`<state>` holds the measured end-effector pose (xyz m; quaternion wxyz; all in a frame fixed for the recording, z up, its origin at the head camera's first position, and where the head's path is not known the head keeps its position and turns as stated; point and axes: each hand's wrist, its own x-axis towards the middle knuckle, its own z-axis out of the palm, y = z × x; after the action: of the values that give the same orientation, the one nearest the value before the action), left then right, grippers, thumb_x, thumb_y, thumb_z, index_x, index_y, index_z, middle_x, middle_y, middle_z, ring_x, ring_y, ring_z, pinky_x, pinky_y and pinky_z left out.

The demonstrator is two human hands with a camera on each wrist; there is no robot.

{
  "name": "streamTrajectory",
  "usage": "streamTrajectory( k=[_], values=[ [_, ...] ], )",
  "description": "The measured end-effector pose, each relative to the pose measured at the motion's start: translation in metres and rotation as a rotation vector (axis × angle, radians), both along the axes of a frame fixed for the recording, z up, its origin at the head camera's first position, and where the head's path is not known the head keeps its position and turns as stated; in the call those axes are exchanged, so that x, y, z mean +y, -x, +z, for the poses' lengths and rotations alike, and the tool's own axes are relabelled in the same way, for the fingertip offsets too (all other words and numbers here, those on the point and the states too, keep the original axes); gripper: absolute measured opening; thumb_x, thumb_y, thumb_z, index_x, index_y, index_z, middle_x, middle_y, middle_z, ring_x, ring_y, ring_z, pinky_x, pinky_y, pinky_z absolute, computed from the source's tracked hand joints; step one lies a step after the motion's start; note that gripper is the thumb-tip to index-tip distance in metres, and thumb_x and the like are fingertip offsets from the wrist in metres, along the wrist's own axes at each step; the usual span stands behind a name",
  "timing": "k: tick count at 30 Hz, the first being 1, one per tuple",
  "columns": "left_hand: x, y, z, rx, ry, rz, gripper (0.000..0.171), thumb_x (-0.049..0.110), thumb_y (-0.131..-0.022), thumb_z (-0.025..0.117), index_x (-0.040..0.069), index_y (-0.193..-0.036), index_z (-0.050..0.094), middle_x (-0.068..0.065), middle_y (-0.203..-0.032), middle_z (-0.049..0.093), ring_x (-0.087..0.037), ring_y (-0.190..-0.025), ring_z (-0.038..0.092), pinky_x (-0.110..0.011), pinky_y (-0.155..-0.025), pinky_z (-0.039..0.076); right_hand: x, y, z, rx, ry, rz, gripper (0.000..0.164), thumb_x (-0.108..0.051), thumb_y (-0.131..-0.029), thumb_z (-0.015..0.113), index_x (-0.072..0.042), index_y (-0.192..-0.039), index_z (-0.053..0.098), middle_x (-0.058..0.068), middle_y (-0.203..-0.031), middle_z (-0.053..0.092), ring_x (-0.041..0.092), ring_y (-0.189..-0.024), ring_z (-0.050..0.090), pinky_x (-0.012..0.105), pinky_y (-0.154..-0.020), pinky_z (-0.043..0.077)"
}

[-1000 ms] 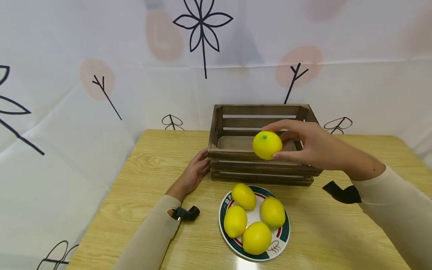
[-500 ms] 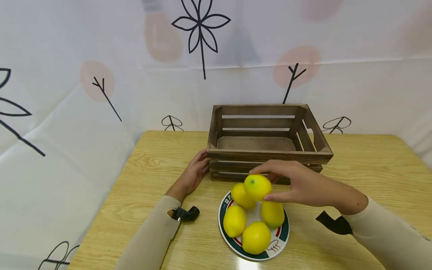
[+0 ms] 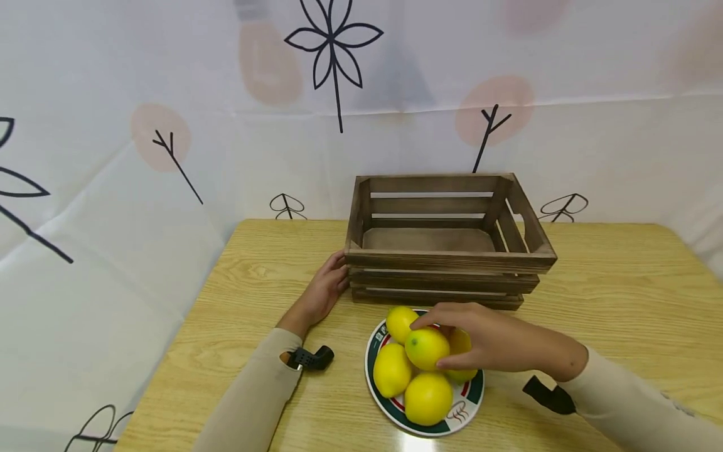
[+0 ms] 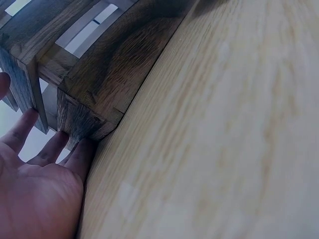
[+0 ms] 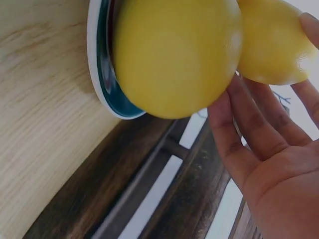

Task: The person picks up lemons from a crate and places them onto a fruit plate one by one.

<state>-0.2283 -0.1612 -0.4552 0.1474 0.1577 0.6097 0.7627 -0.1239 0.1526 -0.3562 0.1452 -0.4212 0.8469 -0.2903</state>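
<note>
My right hand (image 3: 480, 339) pinches a yellow lemon (image 3: 427, 349) between thumb and fingers, low over the round plate (image 3: 471, 402) with its green and red bands. In the right wrist view the held lemon (image 5: 274, 45) sits beyond a larger-looking lemon (image 5: 174, 55) on the plate. Several lemons (image 3: 393, 370) lie around the plate; the hand partly hides the right one (image 3: 462, 343). Behind stands a brown slatted wooden crate (image 3: 452, 260), nothing in it. My left hand (image 3: 322, 292) rests on the table, extended fingertips touching the crate's front left corner, as the left wrist view shows.
The light wooden table (image 3: 248, 282) extends on both sides of the crate. Behind it hangs a white cloth (image 3: 412, 138) printed with plants. Black wrist cameras sit on both arms; the left one (image 3: 316, 358) is near the plate's left side.
My right hand has brought the lemon from in front of the crate's opening down and toward me, over the plate. The left hand and crate stay put.
</note>
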Motion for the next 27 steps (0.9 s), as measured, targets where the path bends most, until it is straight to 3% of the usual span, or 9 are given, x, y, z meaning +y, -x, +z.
streamTrajectory(
  k=[17,22,24,27],
  values=[
    [0.001,0.002,0.001,-0.013,0.004,0.018,0.051,0.015,-0.106,0.034,0.007,-0.156,0.025,-0.016,-0.162,0.023,-0.026,-0.142,0.033,-0.043,-0.121,0.024,-0.001,-0.002,-0.010,0.067,-0.017,0.000,0.050,-0.041,-0.092,0.071,-0.032,-0.138,0.054,-0.006,-0.139,0.058,0.016,-0.123,0.059,0.043,-0.101,0.052],
    [0.000,-0.001,0.004,-0.010,0.010,0.061,0.051,0.015,-0.106,0.035,0.006,-0.156,0.026,-0.018,-0.161,0.025,-0.029,-0.144,0.032,-0.046,-0.122,0.023,0.009,-0.010,-0.004,0.119,-0.034,-0.071,0.047,-0.043,-0.095,0.066,-0.034,-0.139,0.053,-0.010,-0.138,0.057,0.016,-0.122,0.059,0.042,-0.097,0.054],
    [-0.003,-0.004,0.008,0.018,0.083,0.109,0.049,0.016,-0.107,0.037,0.008,-0.155,0.029,-0.017,-0.161,0.027,-0.031,-0.147,0.031,-0.048,-0.122,0.024,0.020,-0.016,0.000,0.181,-0.042,-0.134,0.044,-0.040,-0.096,0.065,-0.036,-0.139,0.054,-0.012,-0.136,0.057,0.016,-0.121,0.060,0.042,-0.094,0.056],
    [-0.014,-0.015,0.019,0.090,0.320,0.199,0.048,0.024,-0.108,0.040,0.015,-0.155,0.034,-0.011,-0.161,0.029,-0.031,-0.150,0.027,-0.052,-0.121,0.026,0.042,-0.024,0.003,0.318,-0.049,-0.264,0.043,-0.031,-0.095,0.069,-0.037,-0.135,0.057,-0.013,-0.133,0.060,0.015,-0.115,0.062,0.035,-0.084,0.058]
  ],
)
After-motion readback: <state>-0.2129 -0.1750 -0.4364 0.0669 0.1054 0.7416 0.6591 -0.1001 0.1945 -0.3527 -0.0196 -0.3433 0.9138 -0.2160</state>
